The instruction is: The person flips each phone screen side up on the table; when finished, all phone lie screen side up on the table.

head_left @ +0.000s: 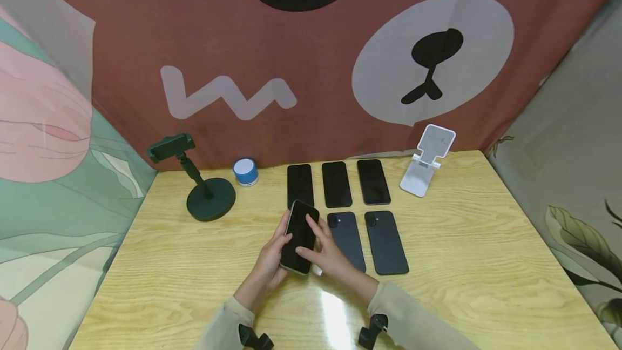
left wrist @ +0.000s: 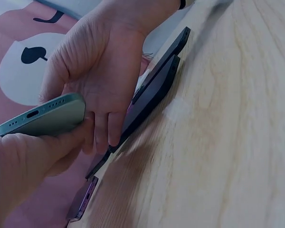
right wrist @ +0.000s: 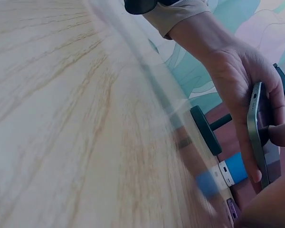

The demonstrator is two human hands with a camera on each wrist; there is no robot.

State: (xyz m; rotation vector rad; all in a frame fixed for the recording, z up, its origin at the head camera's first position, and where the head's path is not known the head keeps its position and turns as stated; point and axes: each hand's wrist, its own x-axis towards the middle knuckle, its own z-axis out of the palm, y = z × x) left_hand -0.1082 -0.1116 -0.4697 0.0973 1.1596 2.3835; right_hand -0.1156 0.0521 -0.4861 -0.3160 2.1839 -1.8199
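My left hand [head_left: 269, 259] grips a smartphone [head_left: 300, 244] with a dark screen, held tilted above the table. In the left wrist view the phone's pale green edge [left wrist: 54, 114] shows its charging port. My right hand [head_left: 335, 258] is over the screen, its thumb and a finger stretched onto the glass; the other fingers hang down relaxed in the left wrist view. Two dark blue-grey phones lie back up beside the right hand, the near one [head_left: 347, 239] partly under it and the other [head_left: 387, 243] further right. A small white item [head_left: 317, 270], partly hidden, shows below the held phone.
Behind lie three dark-screened phones: left [head_left: 299, 185], middle [head_left: 337, 184] and right [head_left: 373, 182]. A dark green phone stand [head_left: 211, 199] and a blue-and-white cylinder [head_left: 245, 172] stand at the left. At the back right is a white folding stand [head_left: 418, 175]. A printed cloth [head_left: 320, 96] hangs behind the wooden table [head_left: 486, 263].
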